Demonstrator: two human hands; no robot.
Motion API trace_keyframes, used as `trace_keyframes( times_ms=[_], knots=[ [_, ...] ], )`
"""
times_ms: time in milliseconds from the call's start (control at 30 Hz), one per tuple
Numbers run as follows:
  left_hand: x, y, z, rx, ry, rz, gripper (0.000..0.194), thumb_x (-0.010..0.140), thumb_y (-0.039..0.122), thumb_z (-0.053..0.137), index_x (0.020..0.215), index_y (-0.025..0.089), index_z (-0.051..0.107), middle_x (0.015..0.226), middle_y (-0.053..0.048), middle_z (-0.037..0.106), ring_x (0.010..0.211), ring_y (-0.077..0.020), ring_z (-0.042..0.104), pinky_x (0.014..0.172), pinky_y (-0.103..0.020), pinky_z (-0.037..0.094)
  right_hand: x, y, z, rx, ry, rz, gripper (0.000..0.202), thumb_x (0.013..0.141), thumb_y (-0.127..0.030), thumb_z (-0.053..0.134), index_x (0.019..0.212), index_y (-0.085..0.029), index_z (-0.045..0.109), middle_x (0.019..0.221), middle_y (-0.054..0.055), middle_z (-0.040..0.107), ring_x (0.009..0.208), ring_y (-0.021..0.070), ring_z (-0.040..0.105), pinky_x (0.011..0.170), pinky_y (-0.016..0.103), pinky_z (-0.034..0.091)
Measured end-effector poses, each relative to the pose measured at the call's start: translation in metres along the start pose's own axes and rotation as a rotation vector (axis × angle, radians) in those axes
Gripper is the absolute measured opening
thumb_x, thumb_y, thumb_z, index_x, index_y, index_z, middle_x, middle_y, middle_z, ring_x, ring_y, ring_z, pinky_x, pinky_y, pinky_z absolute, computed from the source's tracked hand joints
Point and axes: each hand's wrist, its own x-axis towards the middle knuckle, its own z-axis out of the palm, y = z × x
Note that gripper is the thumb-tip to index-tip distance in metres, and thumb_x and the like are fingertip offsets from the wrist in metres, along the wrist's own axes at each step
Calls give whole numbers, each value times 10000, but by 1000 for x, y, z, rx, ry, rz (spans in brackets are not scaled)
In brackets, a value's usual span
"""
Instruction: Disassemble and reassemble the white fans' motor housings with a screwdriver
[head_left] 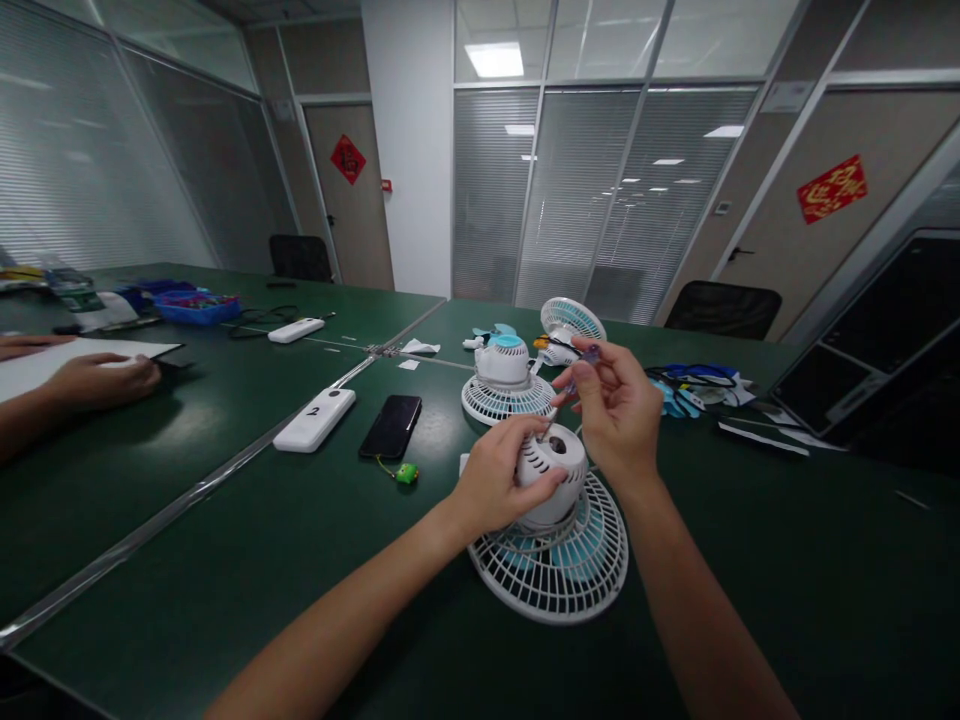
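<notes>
"As the white plastic fan (551, 575) with blue blades is rested face-down on the green tabletop (337, 590), what is gripped?"
"Its housing (547, 512), by the left hand (495, 475); a purple-handled screwdriver (591, 356), by the right hand (621, 410)."

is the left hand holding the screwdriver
No, the right hand holds the screwdriver, while the left hand rests around the body of the fan.

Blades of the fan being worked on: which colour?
The blades are light blue, clearest in the head view.
</notes>
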Motion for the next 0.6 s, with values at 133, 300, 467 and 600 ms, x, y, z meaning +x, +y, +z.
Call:
trace_keyframes(
  times_ms=[133,300,467,600],
  knots=[
    [0,1,0,8,-6,3,352,829,328,653,1122,180,529,1155,-121,642,1090,-267,601,968,-416,474,0,0,1,8,-8,6,265,922,-359,594,1131,-198,618,739,-5,695,553,117,676,442,199,497],
    [1,2,-1,10,-9,-2,345,824,310,654,1116,173,533,1144,-123,643,1083,-267,602,963,-411,474,0,0,2,-4,-25,1,260,924,-350,593,1133,-195,616,758,-4,693,561,116,678,441,195,500],
    [2,3,-1,-3,-5,-10,337,814,311,663,1100,184,538,1136,-118,646,1076,-270,606,957,-410,475,0,0,2,11,-23,-4,241,910,-334,618,1113,-203,616,759,-9,696,566,122,682,463,209,535],
    [4,6,-2,-76,5,-49,255,847,302,624,1069,192,564,1121,-112,658,1074,-264,614,948,-393,474,0,0,1,-8,-18,-36,318,890,-322,647,1190,-237,581,735,-27,689,553,134,680,473,231,551]
  ],
)
